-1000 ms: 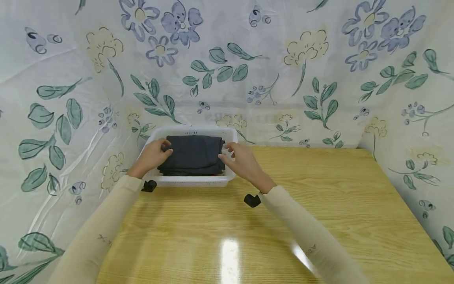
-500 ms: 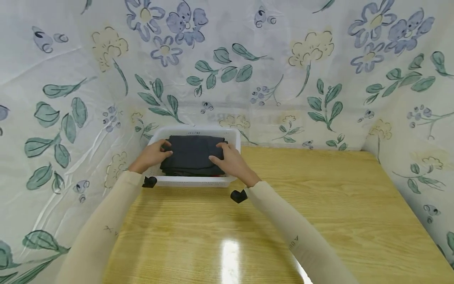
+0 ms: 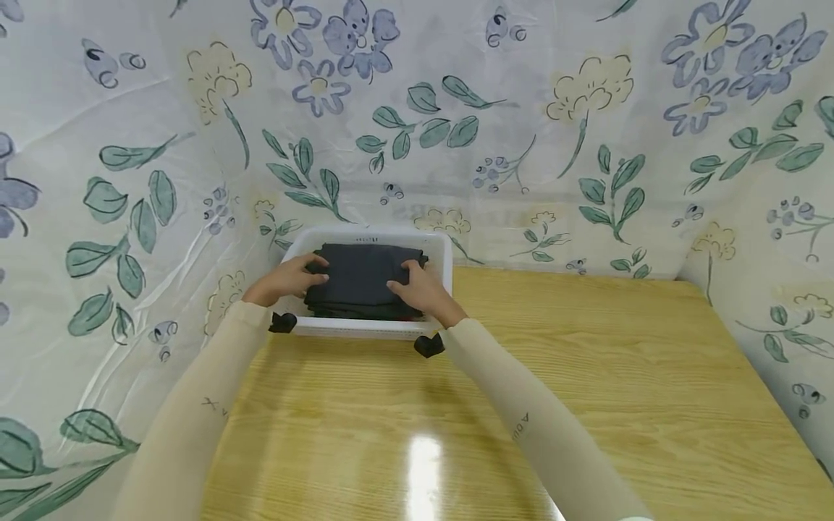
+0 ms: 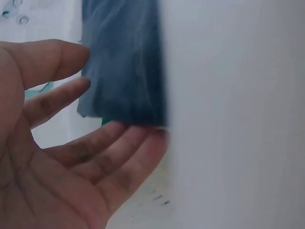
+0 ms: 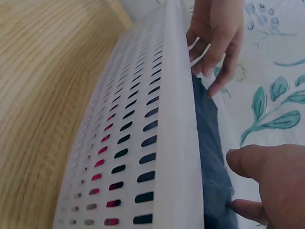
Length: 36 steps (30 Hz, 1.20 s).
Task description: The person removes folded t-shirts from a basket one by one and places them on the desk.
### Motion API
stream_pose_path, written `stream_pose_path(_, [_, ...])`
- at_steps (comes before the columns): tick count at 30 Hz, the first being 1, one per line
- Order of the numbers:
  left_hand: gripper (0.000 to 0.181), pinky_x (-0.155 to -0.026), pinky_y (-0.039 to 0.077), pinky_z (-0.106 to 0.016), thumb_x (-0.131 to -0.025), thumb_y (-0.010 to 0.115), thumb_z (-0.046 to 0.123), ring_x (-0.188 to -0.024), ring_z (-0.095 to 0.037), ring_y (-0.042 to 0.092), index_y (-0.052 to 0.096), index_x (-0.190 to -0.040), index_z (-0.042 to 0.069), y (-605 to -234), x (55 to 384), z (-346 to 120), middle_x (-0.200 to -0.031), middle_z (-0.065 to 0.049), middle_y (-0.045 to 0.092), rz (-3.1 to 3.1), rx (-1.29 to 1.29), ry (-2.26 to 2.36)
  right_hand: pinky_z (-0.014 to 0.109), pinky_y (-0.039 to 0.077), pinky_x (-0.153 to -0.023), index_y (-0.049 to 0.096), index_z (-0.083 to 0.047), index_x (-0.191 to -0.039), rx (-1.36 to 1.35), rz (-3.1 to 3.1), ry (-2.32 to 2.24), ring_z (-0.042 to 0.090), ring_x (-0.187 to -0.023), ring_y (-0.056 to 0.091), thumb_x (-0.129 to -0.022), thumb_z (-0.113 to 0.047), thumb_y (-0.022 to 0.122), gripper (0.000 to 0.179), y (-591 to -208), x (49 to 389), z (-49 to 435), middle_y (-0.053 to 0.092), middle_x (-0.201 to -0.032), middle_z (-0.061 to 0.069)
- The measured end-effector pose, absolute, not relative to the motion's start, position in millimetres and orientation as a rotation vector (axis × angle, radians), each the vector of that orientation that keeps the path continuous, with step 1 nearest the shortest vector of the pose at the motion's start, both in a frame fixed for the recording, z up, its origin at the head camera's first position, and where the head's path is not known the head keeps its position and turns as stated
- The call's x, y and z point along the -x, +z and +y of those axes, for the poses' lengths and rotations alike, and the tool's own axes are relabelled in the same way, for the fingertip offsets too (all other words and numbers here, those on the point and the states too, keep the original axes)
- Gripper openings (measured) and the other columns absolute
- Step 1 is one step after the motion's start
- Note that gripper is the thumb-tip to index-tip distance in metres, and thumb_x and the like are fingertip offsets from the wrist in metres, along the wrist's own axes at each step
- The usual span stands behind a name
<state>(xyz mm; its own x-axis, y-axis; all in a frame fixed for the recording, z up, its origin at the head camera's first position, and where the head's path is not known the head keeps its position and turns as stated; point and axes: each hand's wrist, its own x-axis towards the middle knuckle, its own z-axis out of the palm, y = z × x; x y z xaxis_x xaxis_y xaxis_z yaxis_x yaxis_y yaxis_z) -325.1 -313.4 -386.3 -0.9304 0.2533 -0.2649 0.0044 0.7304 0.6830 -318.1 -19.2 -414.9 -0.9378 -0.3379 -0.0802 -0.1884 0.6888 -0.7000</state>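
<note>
A folded dark garment (image 3: pixel 361 275), its kind unclear, lies on a stack of cloth inside a white plastic basket (image 3: pixel 365 327). My left hand (image 3: pixel 287 278) reaches over the basket's left side. In the left wrist view, the fingertips of this hand (image 4: pixel 71 143) touch the garment's end, and the thumb is spread apart from them. At the garment's right end is my right hand (image 3: pixel 423 289), fingers over the cloth. The right wrist view shows its thumb (image 5: pixel 257 162) apart from the cloth and one finger (image 5: pixel 248 210) touching it. Neither hand grips the garment.
The basket stands at the back left of a wooden table (image 3: pixel 560 376), against a floral sheet (image 3: pixel 508 108) that hangs behind and at both sides. Something red (image 5: pixel 102 150) shows through the basket's slots, below the dark cloth.
My right hand has moved left, from the basket's right side onto the right end of the garment. My left hand stays at the left end. The head view has shifted slightly.
</note>
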Motion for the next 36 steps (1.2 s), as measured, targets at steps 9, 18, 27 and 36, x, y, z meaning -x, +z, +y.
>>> stream_pose_path(9, [0.055,-0.106,0.042,-0.061,-0.110,0.051,0.023,-0.139,-0.055,0.033,0.033,-0.154,-0.004,-380.0,328.5,-315.2,-0.161,-0.033,0.018,2.456,-0.145,1.080,0.049,0.048,-0.103,0.047,-0.010,-0.149,0.292,2.574,-1.355,0.037,-0.133,0.051,-0.102,-0.031,0.067,0.055,-423.7,324.8,-22.7,0.047,-0.150,0.021])
stream_pose_path(18, [0.054,-0.110,0.037,-0.061,-0.110,0.051,0.023,-0.146,-0.052,0.023,0.033,-0.154,-0.003,-377.9,334.1,-305.2,-0.163,-0.031,0.013,2.386,-0.080,1.121,0.051,0.047,-0.104,0.049,-0.013,-0.147,0.241,2.410,-1.522,0.037,-0.132,0.052,-0.100,-0.027,0.069,0.052,-421.8,324.8,-20.9,0.046,-0.153,0.017])
stream_pose_path(27, [0.050,-0.083,0.050,-0.037,-0.108,0.056,0.017,-0.104,-0.027,0.055,0.042,-0.151,-0.003,-380.2,341.1,-299.9,-0.146,-0.026,0.038,2.387,-0.021,1.186,0.052,0.041,-0.109,0.054,-0.020,-0.144,0.264,2.345,-1.607,0.035,-0.141,0.043,-0.099,-0.026,0.070,0.049,-427.6,328.1,-21.9,0.039,-0.159,0.014])
stream_pose_path(36, [0.047,-0.112,0.036,-0.056,-0.102,0.064,0.005,-0.145,-0.047,0.026,0.048,-0.146,-0.003,-387.8,340.1,-302.6,-0.165,-0.030,0.012,2.494,-0.087,1.111,0.050,0.043,-0.108,0.057,-0.020,-0.141,0.298,2.372,-1.612,0.034,-0.141,0.044,-0.098,-0.022,0.072,0.045,-432.8,331.6,-23.9,0.041,-0.158,0.012])
